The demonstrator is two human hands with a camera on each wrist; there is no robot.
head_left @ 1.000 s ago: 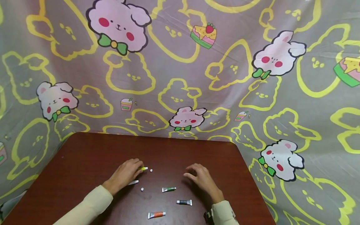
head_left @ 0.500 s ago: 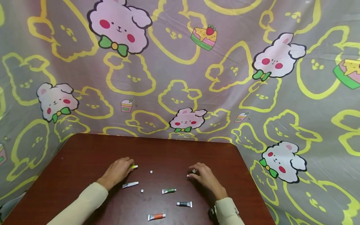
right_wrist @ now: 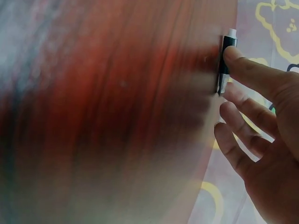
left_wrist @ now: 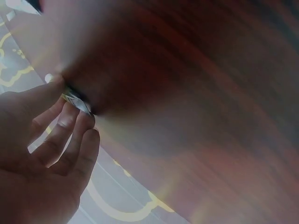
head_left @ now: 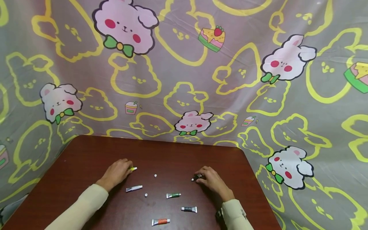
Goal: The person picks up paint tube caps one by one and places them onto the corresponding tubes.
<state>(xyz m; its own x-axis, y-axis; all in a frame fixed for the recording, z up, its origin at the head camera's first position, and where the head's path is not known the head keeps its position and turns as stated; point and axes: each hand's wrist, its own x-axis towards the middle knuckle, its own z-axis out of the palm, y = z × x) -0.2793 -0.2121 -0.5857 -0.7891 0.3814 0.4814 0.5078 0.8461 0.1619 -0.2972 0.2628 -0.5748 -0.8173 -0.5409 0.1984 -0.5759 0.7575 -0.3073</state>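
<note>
My left hand lies on the brown table and pinches a small yellow paint tube, whose tip sticks out past the fingers. In the left wrist view the thumb and fingers close on that tube. My right hand rests at the right, its index fingertip pressing on a small black tube with a white cap, which also shows in the head view. The other right fingers stay loose beside the tube.
Between the hands lie a silver tube, a green tube, a dark tube and an orange tube. Two loose white caps sit near them. A cartoon-print cloth hangs behind and round the table.
My left hand has slid left with the yellow tube, away from the white cap. My right hand has shifted slightly right, and the black tube now shows under its fingertips.
</note>
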